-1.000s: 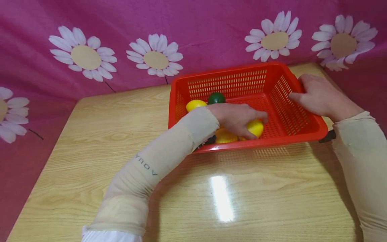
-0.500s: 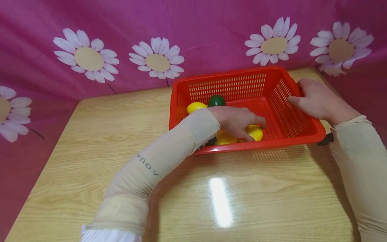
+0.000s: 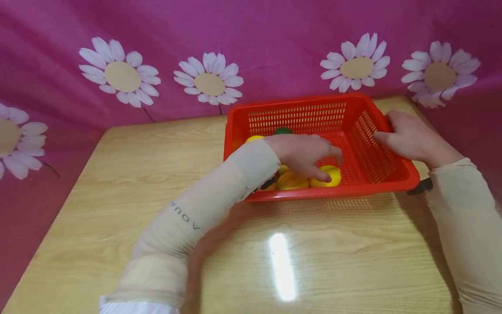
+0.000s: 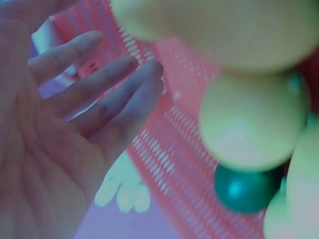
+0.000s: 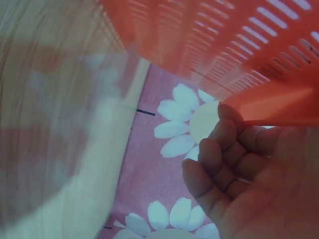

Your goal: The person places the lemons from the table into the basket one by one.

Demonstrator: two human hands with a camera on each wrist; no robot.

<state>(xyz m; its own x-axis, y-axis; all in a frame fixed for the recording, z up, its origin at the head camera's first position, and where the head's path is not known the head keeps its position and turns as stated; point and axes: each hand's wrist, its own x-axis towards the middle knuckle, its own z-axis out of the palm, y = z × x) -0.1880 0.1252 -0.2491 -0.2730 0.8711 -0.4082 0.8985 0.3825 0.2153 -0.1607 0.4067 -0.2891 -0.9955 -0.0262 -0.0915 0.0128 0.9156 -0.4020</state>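
Note:
A red plastic basket (image 3: 292,195) with slotted walls stands on the table. My left hand (image 3: 307,155) hovers inside it, just above a yellow lemon-like fruit (image 3: 333,175). In the left wrist view, the left fingers (image 4: 107,79) are extended and hold nothing. A duller yellow fruit (image 3: 292,181) lies beside the first. Farther back are another yellow fruit (image 3: 255,138) and a dark green round fruit (image 3: 283,130), both partly hidden by my left arm. My right hand (image 3: 412,136) grips the basket's right rim, thumb inside and curled fingers (image 5: 199,179) outside under the rim.
The wooden table (image 3: 129,183) extends to the left and in front of the basket. Behind it hangs a magenta cloth (image 3: 274,52) with large white flowers, close to the basket's back wall. A dark strap (image 3: 420,186) shows at my right wrist.
My left hand has eased off the yellow fruit, rising slightly and shifting a little left. The right hand keeps its hold on the basket rim. The head view has tilted slightly upward.

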